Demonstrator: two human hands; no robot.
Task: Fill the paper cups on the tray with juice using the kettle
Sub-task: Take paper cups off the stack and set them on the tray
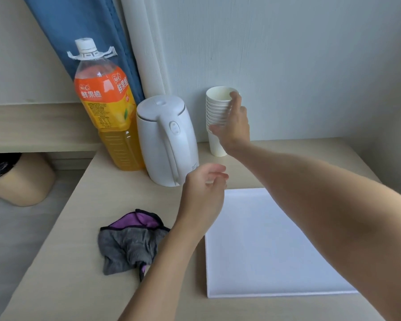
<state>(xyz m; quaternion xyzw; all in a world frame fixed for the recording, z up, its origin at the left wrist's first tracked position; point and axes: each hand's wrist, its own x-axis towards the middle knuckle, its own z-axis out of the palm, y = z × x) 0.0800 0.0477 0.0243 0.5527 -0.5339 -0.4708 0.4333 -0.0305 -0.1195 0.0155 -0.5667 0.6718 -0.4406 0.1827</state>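
Pale wood made up the table (79, 262), and it stood against a light grey wall (287, 54). A blue curtain (79, 24) and a white curtain (144, 42) hung in the far corner.

A flat white tray (264, 251) lay on the near right part of the table. A stack of paper cups (215, 107) stood at the back by the wall, well apart from the tray. The cups sat one inside the other, with the open ends up.

The right hand (233, 121) had hold of the stack. Its fingers were curled round the right side near the top, and its thumb pressed on the front lower down.

A white kettle (162, 135) stood to the left of the cups, with its lid down and its handle facing the person. A big juice bottle (107, 107) stood just beside the kettle on its left. It had a white cap on and orange juice inside.

The left hand (204, 188) hung in the air near the bottom of the kettle, by the far left corner of the tray. Its fingers were loosely bent and it held nothing.

A grey and purple cloth (127, 244) lay in a heap on the table, to the left of the tray.
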